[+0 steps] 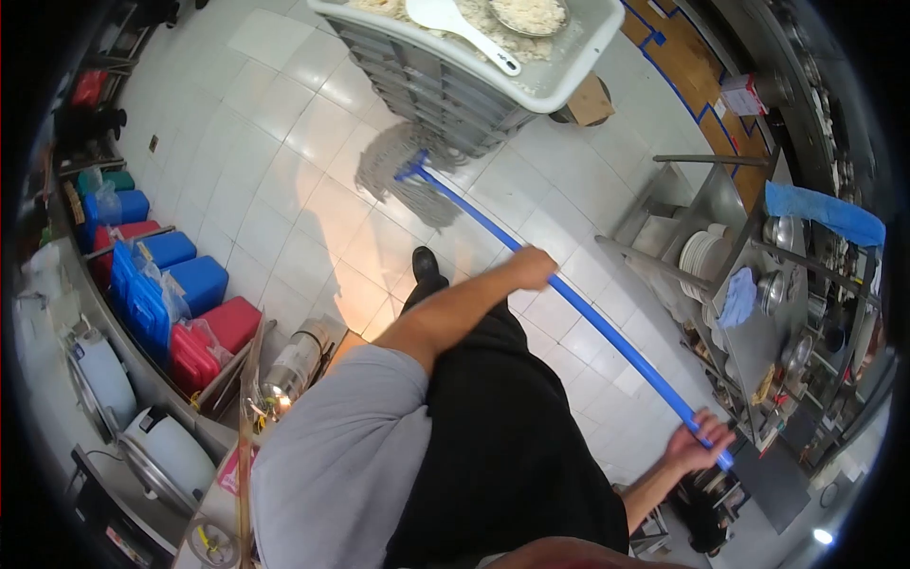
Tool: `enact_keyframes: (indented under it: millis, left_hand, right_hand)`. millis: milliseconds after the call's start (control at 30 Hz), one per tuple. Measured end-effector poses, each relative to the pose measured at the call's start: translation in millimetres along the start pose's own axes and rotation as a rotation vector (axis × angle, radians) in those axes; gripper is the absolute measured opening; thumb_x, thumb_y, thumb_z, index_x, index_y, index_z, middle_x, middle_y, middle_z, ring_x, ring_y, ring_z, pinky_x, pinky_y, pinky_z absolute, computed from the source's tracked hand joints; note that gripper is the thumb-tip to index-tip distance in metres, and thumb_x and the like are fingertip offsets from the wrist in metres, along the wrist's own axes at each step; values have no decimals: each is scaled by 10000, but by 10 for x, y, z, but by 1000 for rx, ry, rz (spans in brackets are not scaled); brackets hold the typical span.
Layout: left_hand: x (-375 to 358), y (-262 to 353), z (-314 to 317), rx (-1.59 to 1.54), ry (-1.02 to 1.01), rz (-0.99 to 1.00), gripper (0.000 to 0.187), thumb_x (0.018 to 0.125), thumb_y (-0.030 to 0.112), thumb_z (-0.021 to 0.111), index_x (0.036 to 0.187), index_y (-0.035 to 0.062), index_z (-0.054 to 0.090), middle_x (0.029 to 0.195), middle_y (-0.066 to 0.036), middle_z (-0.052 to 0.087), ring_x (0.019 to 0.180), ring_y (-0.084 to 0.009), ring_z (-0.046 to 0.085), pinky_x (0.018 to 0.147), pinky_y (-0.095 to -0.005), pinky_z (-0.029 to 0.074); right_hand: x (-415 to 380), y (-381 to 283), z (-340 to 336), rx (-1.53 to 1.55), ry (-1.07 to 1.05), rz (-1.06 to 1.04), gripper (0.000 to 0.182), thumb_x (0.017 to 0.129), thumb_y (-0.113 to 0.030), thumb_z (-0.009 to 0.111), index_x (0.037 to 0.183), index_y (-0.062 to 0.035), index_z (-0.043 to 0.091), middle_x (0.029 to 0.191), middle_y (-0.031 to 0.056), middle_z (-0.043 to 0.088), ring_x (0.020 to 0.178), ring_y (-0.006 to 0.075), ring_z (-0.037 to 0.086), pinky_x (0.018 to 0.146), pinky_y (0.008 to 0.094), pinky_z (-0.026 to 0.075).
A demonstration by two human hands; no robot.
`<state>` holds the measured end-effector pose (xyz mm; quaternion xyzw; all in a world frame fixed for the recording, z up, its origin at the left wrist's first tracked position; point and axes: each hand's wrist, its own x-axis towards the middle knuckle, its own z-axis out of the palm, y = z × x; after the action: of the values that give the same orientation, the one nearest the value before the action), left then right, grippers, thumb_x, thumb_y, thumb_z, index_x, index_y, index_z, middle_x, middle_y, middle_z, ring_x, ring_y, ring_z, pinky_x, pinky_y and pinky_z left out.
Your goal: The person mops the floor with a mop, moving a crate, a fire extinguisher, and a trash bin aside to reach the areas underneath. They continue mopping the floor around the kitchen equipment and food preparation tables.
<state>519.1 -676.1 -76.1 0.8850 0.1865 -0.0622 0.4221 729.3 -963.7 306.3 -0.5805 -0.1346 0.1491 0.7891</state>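
A mop with a long blue handle [597, 327] slants across the view, its grey string head [417, 194] spread on the tiles at the foot of a stack of grey crates [427, 81]. Around the middle of the handle my left hand [533, 268] is closed, the arm reaching across my body. My right hand [701, 442] grips the handle near its upper end, at the lower right. On top of the stack, a white rice paddle [464, 33] and a bowl [531, 14] of rice lie in the top tub.
Blue bins [194, 280] and red bins [213, 341] line the left side, with rice cookers [171, 455] below them. To the right stands a metal shelf [682, 213] with stacked plates [703, 261] and a blue cloth [825, 213]. White tiled floor [284, 180] lies between.
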Motion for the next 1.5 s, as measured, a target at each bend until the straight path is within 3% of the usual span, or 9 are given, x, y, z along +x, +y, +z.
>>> enact_keyframes:
  millis: [167, 233, 300, 467, 733, 933, 1067, 1267, 1500]
  left_hand:
    - [-875, -1706, -623, 308, 169, -361, 220, 751, 107, 704, 961, 87, 763, 1091, -155, 746, 1124, -347, 687, 1002, -505, 535]
    - [-1216, -2353, -690, 242, 244, -705, 423, 876, 160, 693, 1294, 100, 659, 1433, -142, 614, 1317, -336, 590, 1063, -545, 512]
    - [-1522, -2201, -1011, 155, 271, -1012, 722, 896, 281, 770, 1542, 194, 459, 1704, -126, 308, 1400, -410, 521, 1090, -552, 500]
    - [-1529, -1815, -618, 114, 402, -1036, 765, 853, 323, 825, 1520, 208, 468, 1690, -186, 299, 1433, -442, 470, 1080, -567, 513]
    - [130, 14, 1044, 235, 336, -598, 623, 872, 395, 793, 1421, 187, 584, 1643, -223, 365, 1522, -485, 307, 1166, -686, 323]
    - [1475, 2471, 1872, -106, 444, 147, 258, 813, 305, 799, 880, 95, 665, 919, -138, 704, 954, -374, 685, 840, -547, 520]
    - [1744, 3474, 1809, -304, -120, 291, 418, 877, 442, 773, 1006, 52, 698, 947, -179, 724, 970, -406, 704, 833, -531, 548]
    - [1642, 3437, 2011, -273, -192, 235, 338, 844, 391, 780, 971, 78, 781, 971, -164, 766, 1008, -370, 732, 885, -496, 571]
    - [684, 1210, 1227, -28, -6, -25, 211, 741, 214, 730, 921, 124, 795, 946, -165, 770, 974, -363, 740, 929, -520, 549]
  right_hand:
    - [-648, 1422, 810, -131, -277, 337, 405, 1098, -406, 497, 907, -64, 598, 952, 175, 685, 1063, 399, 687, 752, 466, 613]
    - [-879, 1919, 1196, -132, -566, 397, 315, 1083, -328, 567, 1038, -24, 641, 1191, 257, 693, 1241, 432, 640, 702, 462, 655]
    - [-983, 2281, 1382, -151, -808, 482, 130, 1057, -135, 609, 1134, -40, 652, 1374, 222, 645, 1304, 359, 613, 777, 400, 645]
    - [-670, 2369, 1029, -323, -1018, 471, 150, 1054, -66, 584, 1189, -37, 641, 1485, 166, 598, 1275, 232, 629, 830, 323, 617]
    - [788, 1186, -1514, -223, -632, 528, 285, 1090, -331, 585, 1065, -49, 612, 1382, 303, 621, 1265, 385, 635, 809, 473, 663]
    - [1617, -1107, -3096, -8, -321, 190, 443, 1110, -472, 472, 984, -73, 618, 1140, 189, 700, 1303, 494, 579, 847, 530, 640]
    - [1563, -2182, -3384, -94, -140, -26, 435, 1135, -423, 450, 871, -84, 522, 788, 51, 483, 781, 248, 529, 863, 406, 473]
    - [1397, -2064, -3799, -55, -160, -21, 464, 1124, -459, 457, 830, -104, 510, 704, 32, 404, 696, 199, 390, 700, 346, 367]
    - [447, -195, -2123, -2, 92, 110, 473, 1125, -406, 464, 713, -175, 439, 634, -1, 387, 675, 186, 417, 655, 333, 374]
